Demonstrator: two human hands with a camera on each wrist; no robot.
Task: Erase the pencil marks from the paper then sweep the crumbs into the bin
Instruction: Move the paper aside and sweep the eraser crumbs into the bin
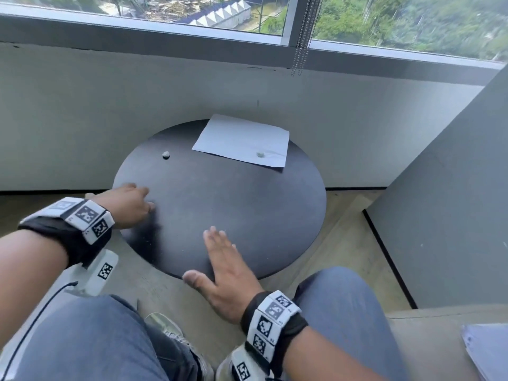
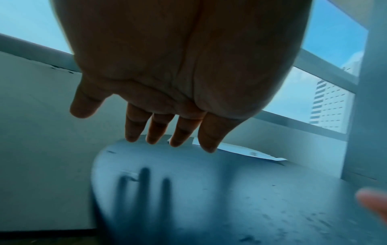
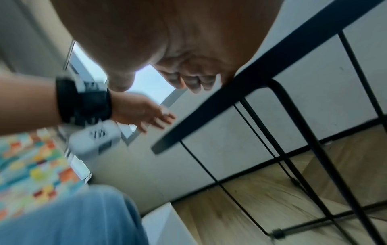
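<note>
A round dark worktop [image 1: 247, 210] stands below a window, with the person seated at its near edge, both knees in blue jeans showing at the bottom of the head view. The paper [image 1: 242, 138] lies flat at the far side of the worktop, one corner reaching past the far rim. A small pale lump [image 1: 260, 154] — an eraser or a ball of rubbings, too small to tell which — sits on the paper's near right part. A second small pale lump [image 1: 166, 154] rests on the bare worktop to the left of the paper, well apart from it.

The left hand [image 1: 129, 206] hovers over the left edge of the worktop, fingers straight and held loosely together, grasping nothing; the left wrist view shows the fingers [image 2: 159, 127] extended above the surface with their shadow cast on it. It is blurred in the head view. The right hand [image 1: 222, 268] lies flat on the near part of the worktop, palm down, fingers spread forward and the thumb [image 1: 196, 279] out past the near rim — released, holding nothing. From the right wrist view the fingertips [image 3: 188, 81] sit on the thin black rim [image 3: 240, 92] of the worktop, with black metal legs [image 3: 310, 137] below on a wooden floor.

Both wrists wear black bands with white marker blocks. A stack of papers [image 1: 486, 350] lies at the lower right, on a seat beside the person.
</note>
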